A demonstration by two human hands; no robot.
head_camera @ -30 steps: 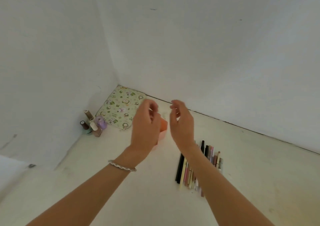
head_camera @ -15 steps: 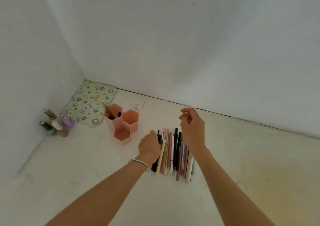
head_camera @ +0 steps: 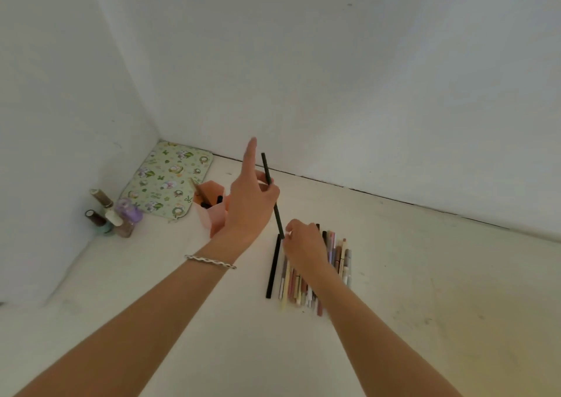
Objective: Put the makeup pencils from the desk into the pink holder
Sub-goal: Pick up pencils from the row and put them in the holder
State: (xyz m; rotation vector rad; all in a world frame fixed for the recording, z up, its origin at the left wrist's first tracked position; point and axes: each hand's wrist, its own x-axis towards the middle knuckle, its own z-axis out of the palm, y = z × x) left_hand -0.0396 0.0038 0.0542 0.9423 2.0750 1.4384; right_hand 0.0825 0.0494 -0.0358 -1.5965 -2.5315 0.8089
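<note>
Pinching a black pencil (head_camera: 266, 168) at mid-shaft, L hand (head_camera: 249, 205) is raised w/ index finger straight up. Pencil axis is near upright, top tilted left. Pink holder (head_camera: 211, 214) sits just left of the grip, so L hand is nearer. L hand hides the holder's right cells. R hand (head_camera: 303, 244) rests curled on the pencil row (head_camera: 291, 284) on the desk (head_camera: 425, 275); cannot tell if it grasps one.

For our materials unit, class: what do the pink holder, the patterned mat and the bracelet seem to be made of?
Holder: probably plastic with a matte finish, going by its thin, evenly coloured, sharp-edged hexagonal walls.
Mat: fabric or coated cloth, unclear which. It has a printed pattern and soft rounded corners, and it lies flat.
Bracelet: seems to be silvery metal, with pale glints and a twisted, link-like shape.
</note>
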